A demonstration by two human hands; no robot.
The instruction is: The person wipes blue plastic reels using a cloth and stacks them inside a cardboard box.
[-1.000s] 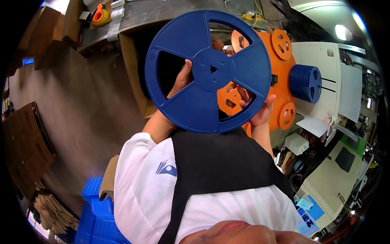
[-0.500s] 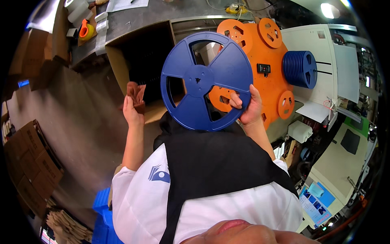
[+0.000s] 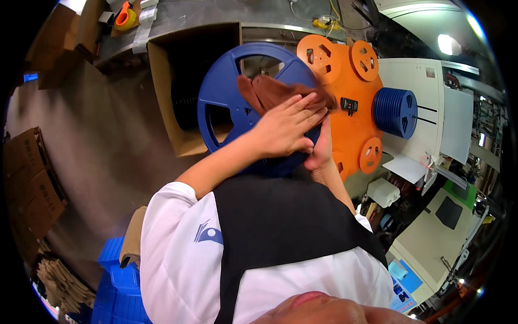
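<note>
A large blue plastic reel (image 3: 214, 93) with cut-out windows is held up in front of my apron. My right hand (image 3: 322, 148) grips its right edge; part of that hand is hidden behind my left. Across the reel's face reaches my left hand (image 3: 283, 127), pressing a crumpled brown cloth (image 3: 270, 93) flat against it near the upper right. The fingers lie long and together over the cloth, which is a little blurred. Just beyond the reel stands an open cardboard box (image 3: 163, 97) with dark ridged contents inside.
To the right is an orange machine plate (image 3: 345, 137) bearing several orange discs (image 3: 365, 60). A stack of blue reels (image 3: 402, 113) sits on rods against a white cabinet (image 3: 429, 81). Orange-yellow tape (image 3: 125, 19) lies on the grey bench; blue crates (image 3: 116, 294) stand at lower left.
My left hand has swung from beside the box to the right, bringing the cloth onto the reel's face. The reel, still in my right hand, has shifted slightly left.
</note>
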